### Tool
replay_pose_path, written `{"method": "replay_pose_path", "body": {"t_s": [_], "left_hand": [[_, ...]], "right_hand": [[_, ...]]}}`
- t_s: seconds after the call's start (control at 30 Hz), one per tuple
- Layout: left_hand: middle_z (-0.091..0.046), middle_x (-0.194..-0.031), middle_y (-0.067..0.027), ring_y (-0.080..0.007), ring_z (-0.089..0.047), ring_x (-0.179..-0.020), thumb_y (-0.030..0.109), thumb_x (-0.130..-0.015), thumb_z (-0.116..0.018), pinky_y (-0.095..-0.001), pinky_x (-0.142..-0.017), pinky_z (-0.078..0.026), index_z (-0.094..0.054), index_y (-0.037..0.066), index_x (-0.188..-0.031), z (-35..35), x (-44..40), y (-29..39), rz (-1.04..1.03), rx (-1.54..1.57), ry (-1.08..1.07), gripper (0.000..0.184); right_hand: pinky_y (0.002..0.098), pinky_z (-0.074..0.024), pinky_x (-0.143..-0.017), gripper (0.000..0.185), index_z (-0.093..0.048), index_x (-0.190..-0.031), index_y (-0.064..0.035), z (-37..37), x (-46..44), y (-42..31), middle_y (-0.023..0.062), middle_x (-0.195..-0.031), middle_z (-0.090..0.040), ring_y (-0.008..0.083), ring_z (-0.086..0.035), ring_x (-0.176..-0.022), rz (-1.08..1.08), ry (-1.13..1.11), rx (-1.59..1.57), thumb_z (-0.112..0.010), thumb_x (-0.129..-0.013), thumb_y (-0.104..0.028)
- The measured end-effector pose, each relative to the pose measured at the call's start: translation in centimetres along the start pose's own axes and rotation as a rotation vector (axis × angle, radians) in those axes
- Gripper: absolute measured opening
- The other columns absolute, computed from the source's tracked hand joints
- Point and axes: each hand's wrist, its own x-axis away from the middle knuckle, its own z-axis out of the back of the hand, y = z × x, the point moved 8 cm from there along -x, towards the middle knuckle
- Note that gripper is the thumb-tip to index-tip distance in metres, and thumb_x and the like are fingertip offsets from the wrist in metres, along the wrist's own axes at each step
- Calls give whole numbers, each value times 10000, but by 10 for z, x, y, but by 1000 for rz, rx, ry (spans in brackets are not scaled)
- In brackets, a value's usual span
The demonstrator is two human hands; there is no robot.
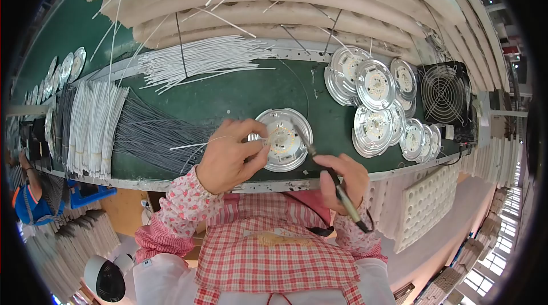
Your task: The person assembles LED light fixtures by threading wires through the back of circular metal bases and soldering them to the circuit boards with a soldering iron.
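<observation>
A round silver lamp plate with a ring of small yellow LEDs lies on the green bench before me. At its left edge my left hand is closed, fingertips pinched over the plate. A thin white wire sticks out of that hand to the left; its other end is hidden by the fingers. My right hand is wrapped round a soldering iron, whose tip points up and left over the right part of the plate.
Left on the bench are bundles of white wires and grey wires; more white wires lie behind. Stacked lamp plates and a black fan stand right. Another person is at far left.
</observation>
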Motion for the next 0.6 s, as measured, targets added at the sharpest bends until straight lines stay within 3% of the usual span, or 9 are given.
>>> {"method": "replay_pose_path", "body": {"t_s": [0.1,0.4,0.5,0.6], "left_hand": [[-658,-1032,-59,-225,-592,-815,98,-801,-726,-367,-746,-421,-680,43,-714,-1,0,1,-38,-7,-10,113],[-627,-1018,-51,-231,-567,-844,126,-799,-731,-379,-770,-401,-690,51,-724,-3,1,5,-62,-44,-7,113],[-608,-977,-39,-238,-574,-895,165,-791,-727,-390,-799,-416,-687,74,-715,-6,0,6,-61,-99,11,125],[-595,-983,-51,-244,-551,-862,139,-799,-729,-389,-772,-398,-693,61,-741,-7,-1,9,-81,-109,22,104]], "right_hand": [[332,-416,-486,243,-713,-987,-9,-2,-1,-1,74,-622,-553,213,-530,-518,67,-67,-63,-670,-753,40],[321,-421,-486,214,-714,-973,-1,-10,-1,0,88,-657,-599,214,-545,-528,131,-90,-63,-654,-770,36],[296,-426,-500,178,-711,-986,9,-8,4,13,84,-676,-619,167,-563,-553,-13,-44,-139,-614,-836,14],[268,-425,-515,177,-702,-1015,18,-12,16,42,66,-703,-637,103,-563,-578,-427,-51,-418,-573,-910,-40]]}}
